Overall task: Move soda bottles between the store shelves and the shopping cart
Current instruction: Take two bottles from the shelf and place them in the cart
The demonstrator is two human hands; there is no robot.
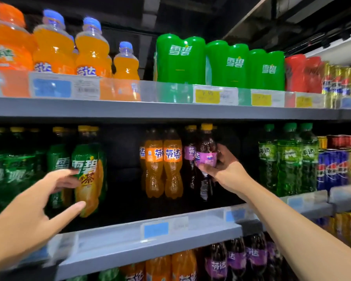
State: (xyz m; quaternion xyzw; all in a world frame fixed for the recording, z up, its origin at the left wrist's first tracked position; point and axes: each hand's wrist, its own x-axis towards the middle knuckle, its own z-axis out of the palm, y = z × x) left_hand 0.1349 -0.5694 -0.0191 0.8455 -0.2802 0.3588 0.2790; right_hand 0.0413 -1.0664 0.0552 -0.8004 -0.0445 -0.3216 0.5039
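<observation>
A dark grape soda bottle (206, 147) with a purple label and yellow cap stands on the middle shelf (154, 230). My right hand (221, 165) is wrapped around its label. To the left, a green and yellow tea-soda bottle (89, 179) stands at the shelf front. My left hand (49, 195) reaches toward it with fingers spread; fingertips lie over its left side and the thumb is just below it, blurred. Whether the hand touches it is unclear. No shopping cart is in view.
Two orange soda bottles (162, 163) stand left of the grape bottle, with a dark gap between them and the tea-soda. Green bottles (288, 159) and cans (336, 165) fill the right. The top shelf holds orange bottles (53, 45) and green packs (180, 59). A lower shelf holds more bottles (231, 262).
</observation>
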